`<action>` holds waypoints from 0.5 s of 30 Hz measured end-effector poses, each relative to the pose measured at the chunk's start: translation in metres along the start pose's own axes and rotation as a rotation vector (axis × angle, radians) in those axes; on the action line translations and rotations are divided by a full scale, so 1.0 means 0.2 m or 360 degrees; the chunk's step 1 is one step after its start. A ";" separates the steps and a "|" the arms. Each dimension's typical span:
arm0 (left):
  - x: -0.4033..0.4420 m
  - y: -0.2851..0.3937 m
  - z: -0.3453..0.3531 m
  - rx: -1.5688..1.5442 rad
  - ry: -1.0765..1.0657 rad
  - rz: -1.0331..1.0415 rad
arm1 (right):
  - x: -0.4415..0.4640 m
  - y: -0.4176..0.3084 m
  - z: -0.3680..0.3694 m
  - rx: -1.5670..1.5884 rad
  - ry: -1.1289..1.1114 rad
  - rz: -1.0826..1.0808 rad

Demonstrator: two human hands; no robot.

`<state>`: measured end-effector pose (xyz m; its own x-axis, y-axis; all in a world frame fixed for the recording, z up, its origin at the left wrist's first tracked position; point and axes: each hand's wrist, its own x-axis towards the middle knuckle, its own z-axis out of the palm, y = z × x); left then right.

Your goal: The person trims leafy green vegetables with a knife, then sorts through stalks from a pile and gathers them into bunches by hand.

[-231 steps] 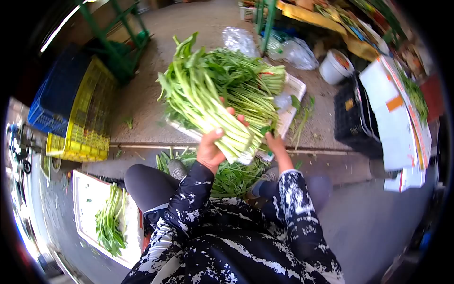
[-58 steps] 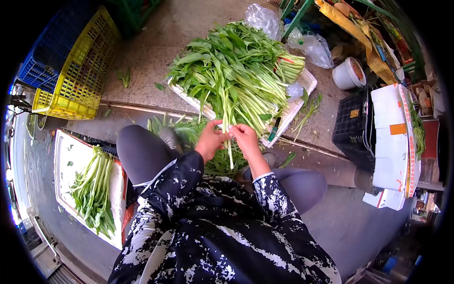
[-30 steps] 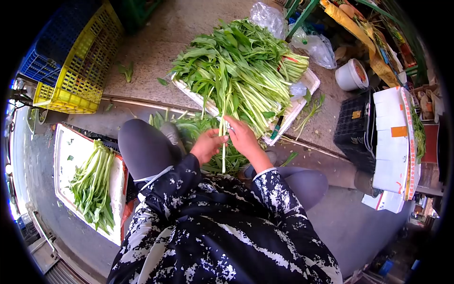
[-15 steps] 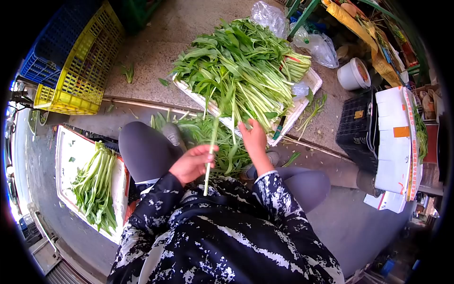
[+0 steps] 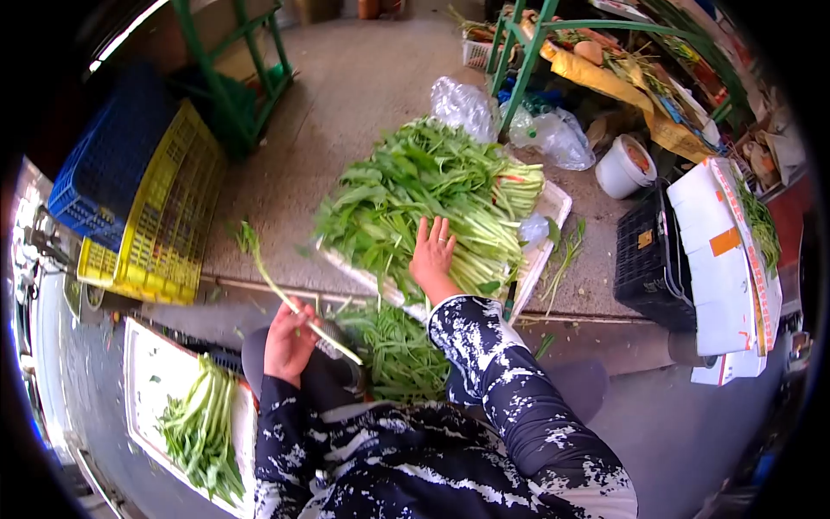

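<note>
My left hand (image 5: 290, 339) is closed around a single water spinach stalk (image 5: 266, 273). The stalk slants, its leafy tip up to the left and its bare end down to the right. My right hand (image 5: 434, 258) reaches forward with fingers spread, against the stems of a big heap of water spinach (image 5: 406, 186). That heap lies on a white foam tray (image 5: 558, 208); an orange-red band circles a bundle at its right side. Loose leafy greens (image 5: 393, 350) lie below, between my legs. What is under my right palm is hidden.
At my left, a white foam box (image 5: 143, 355) holds a bunch of water spinach (image 5: 203, 424). Yellow (image 5: 164, 225) and blue crates (image 5: 104, 182) stand behind it. To the right are a white bucket (image 5: 624, 169), a black crate (image 5: 653, 251) and plastic bags (image 5: 558, 138).
My left hand has moved left with the stalk, which now leans left. My right hand has moved forward onto the heap, its fingers now spread. The view has tilted upward.
</note>
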<state>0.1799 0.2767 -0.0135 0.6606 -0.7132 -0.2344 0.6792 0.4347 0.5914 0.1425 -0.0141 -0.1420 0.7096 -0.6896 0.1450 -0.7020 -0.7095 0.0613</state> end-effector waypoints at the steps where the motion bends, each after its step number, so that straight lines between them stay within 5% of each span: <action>1: 0.02 0.00 -0.01 -0.0007 0.0115 0.0025 | 0.03 0.01 -0.10 -0.0002 0.0021 0.0022; 3: 0.06 -0.02 -0.02 0.0052 0.0306 -0.0010 | 0.04 0.03 -0.26 0.0391 -0.0584 -0.0054; 10: 0.10 -0.07 -0.01 0.0361 0.0377 -0.0140 | 0.22 0.15 -0.10 0.0277 -0.0467 -0.0188; 15: 0.10 -0.06 -0.03 0.0371 0.0401 -0.0110 | 0.37 0.39 -0.45 0.0858 -0.0714 -0.0258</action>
<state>0.1864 0.2595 -0.0300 0.6934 -0.5660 -0.4460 0.6530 0.2318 0.7210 0.1360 -0.1076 -0.0383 0.8400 -0.4809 -0.2513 -0.5405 -0.7012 -0.4650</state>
